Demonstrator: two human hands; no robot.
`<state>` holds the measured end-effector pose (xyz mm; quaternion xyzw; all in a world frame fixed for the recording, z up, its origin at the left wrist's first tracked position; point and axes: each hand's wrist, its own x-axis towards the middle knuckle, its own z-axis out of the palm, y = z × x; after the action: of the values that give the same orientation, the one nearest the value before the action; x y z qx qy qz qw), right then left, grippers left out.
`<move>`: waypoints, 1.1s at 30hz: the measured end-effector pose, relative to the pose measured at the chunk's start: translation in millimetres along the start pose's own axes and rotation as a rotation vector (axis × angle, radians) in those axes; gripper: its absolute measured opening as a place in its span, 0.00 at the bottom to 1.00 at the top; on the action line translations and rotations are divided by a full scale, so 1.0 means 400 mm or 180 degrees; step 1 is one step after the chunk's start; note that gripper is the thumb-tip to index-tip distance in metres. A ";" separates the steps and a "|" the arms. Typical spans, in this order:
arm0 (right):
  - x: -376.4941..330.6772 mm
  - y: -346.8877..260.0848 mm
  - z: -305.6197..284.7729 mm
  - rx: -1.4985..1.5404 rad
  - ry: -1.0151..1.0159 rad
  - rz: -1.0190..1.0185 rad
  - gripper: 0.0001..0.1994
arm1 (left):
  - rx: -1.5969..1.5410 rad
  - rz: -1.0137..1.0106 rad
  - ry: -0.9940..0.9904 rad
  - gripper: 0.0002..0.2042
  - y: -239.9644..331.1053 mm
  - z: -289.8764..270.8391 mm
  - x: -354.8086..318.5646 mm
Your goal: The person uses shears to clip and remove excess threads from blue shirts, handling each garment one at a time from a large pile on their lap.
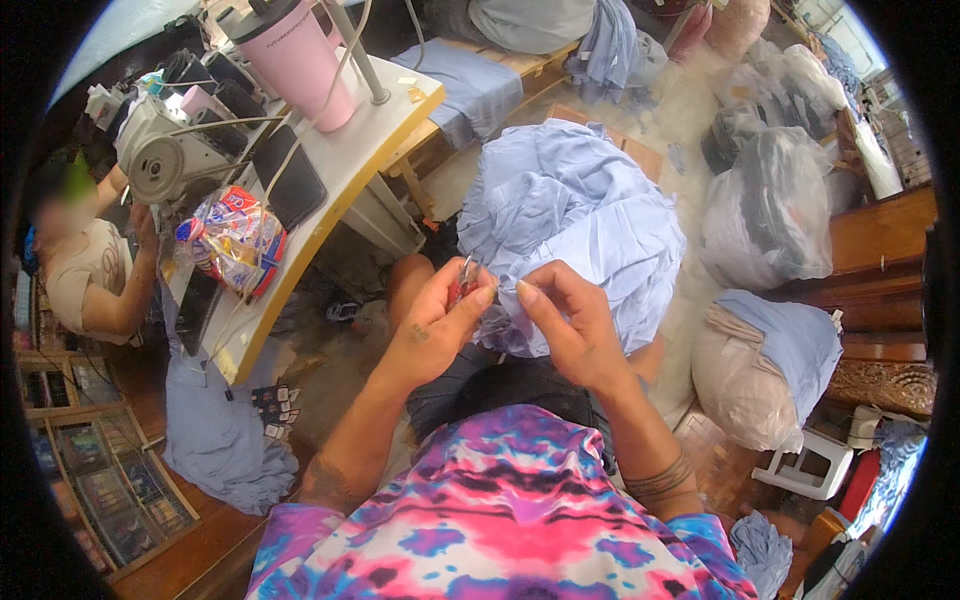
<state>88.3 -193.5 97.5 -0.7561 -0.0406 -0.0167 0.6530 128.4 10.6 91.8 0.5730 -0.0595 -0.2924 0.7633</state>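
A bundle of light blue fabric lies piled on my lap. My left hand grips a small red-handled thread snipper at the fabric's near edge. My right hand pinches a fold of the same blue fabric right beside the snipper. The two hands almost touch. The snipper's blades are mostly hidden by my fingers.
A sewing table with a sewing machine, a pink tumbler, a snack bag and dark phones stands at left. Another person sits at the far left. Stuffed bags and more blue cloth lie at right. A white stool stands at lower right.
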 end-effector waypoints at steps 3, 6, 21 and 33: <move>0.019 -0.007 0.005 -0.0171 0.0050 0.0053 0.10 | 0.0448 0.0297 0.0381 0.09 -0.018 0.002 0.014; 0.033 0.000 0.028 -0.0146 0.0115 0.0195 0.10 | 0.0920 0.0702 0.0714 0.11 -0.039 0.011 0.014; 0.004 -0.043 0.077 -0.0630 0.0635 -0.0329 0.04 | -0.0901 -0.0346 -0.0327 0.10 -0.023 -0.020 -0.048; 0.101 -0.504 -0.320 -0.1489 0.1995 -0.2385 0.08 | 0.1229 0.3588 -0.0842 0.10 0.469 0.378 0.237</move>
<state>115.6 -289.4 318.0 -0.7738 -0.1060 -0.4817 0.3975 212.6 -132.9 290.0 0.5402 -0.4999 0.1039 0.6690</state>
